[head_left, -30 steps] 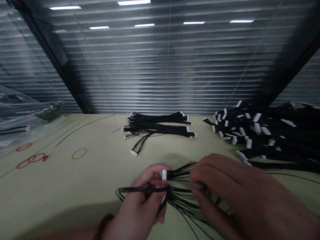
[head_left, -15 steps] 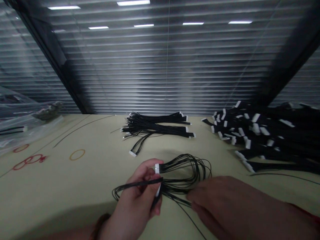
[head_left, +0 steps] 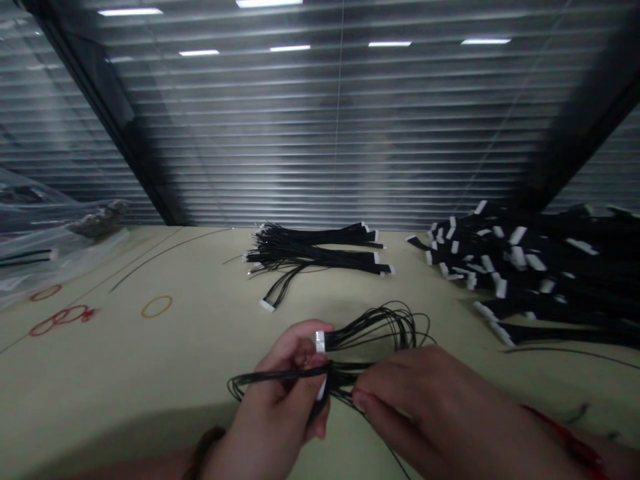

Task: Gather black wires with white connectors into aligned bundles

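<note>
My left hand point(head_left: 287, 393) is closed around a black wire harness point(head_left: 383, 327) near its white connectors. One white connector point(head_left: 321, 341) sticks up between the fingers; a second white edge shows below, partly hidden by the thumb. A bundle of wires passes back over the hand in a loop on the left, while other wires arch out to the right. My right hand point(head_left: 415, 400) pinches the harness wires just right of the left hand, fingertips closed on the strands. Its grip is partly hidden by the hand's back.
Black cables with white ends point(head_left: 320, 250) lie at the table's back. A big heap of similar cables point(head_left: 525, 267) fills the right. Rubber bands, yellow point(head_left: 157, 307) and red point(head_left: 63, 320), and a clear plastic bag point(head_left: 65, 247) are on the left. Blinds point(head_left: 300, 147) stand behind.
My right hand has slid left along the wires, closer to my left hand. The left hand keeps its hold on the harness. The view has shifted slightly.
</note>
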`<state>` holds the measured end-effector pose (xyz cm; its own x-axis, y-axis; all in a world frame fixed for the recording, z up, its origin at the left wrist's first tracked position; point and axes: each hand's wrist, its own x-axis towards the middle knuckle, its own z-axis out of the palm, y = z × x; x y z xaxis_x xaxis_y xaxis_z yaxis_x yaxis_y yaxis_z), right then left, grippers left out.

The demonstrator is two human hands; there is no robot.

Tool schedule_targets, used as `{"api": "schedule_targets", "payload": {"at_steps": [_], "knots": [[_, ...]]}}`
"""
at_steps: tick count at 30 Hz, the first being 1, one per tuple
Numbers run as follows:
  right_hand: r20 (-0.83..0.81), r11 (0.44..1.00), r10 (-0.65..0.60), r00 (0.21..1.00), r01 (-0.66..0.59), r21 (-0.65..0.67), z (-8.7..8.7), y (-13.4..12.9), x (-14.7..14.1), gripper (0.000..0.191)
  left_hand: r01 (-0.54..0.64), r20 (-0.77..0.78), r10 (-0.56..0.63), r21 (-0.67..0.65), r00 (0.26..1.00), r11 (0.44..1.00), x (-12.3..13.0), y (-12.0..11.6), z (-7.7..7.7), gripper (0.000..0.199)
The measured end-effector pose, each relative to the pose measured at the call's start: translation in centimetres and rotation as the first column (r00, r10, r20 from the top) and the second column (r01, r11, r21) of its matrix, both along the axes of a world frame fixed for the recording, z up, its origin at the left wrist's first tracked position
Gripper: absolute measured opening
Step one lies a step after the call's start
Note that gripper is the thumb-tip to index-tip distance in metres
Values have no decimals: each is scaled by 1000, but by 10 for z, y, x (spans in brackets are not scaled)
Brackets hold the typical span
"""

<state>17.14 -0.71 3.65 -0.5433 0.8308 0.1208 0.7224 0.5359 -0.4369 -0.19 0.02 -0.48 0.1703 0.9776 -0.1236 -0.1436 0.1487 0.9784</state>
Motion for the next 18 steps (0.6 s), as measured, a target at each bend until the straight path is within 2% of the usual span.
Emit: {"api": "schedule_targets", "payload": {"at_steps": [7,13,18], "knots": [[-24,997,-29,999,28,-72,4,1,-3,24,6,24,-6,-7,1000,1000,2,0,1,21],[-55,979,-50,997,38,-203,6,5,-3,23,34,38,-33,-13,999,999,2,-2,5,19],[-102,911,-48,994,2,-412,5,9,-3,25,81,17,-82,72,996,994,1,-3,3,15]]}}
